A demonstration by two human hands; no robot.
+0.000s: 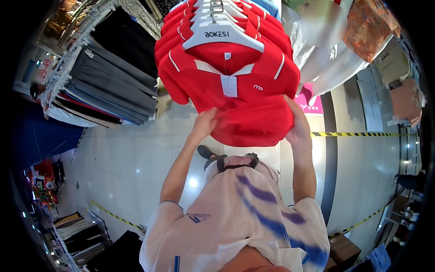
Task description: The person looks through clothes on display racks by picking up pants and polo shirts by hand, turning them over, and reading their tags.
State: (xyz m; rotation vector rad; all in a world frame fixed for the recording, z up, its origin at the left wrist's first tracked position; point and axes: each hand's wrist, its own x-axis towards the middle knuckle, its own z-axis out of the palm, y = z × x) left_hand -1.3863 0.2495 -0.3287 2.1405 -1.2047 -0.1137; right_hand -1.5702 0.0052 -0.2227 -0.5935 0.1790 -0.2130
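A red polo shirt (265,86) hangs in front of me on a white hanger (222,35) marked BOKESI. A white paper tag (229,86) dangles on a string from its collar. My left hand (206,123) pinches the shirt's fabric at its lower left side. At the lower right, my right hand (297,124) grips the fabric, its fingers partly hidden by the cloth. Between my hands the bottom of the shirt is lifted and bunched, slightly blurred by motion.
More red shirts (174,34) hang close behind on the same rail. Trousers (111,75) hang on a rack at the left. White garments (326,59) hang at the right. Yellow-black tape (358,134) crosses the tiled floor (136,158). Cardboard boxes (345,249) stand at the lower right.
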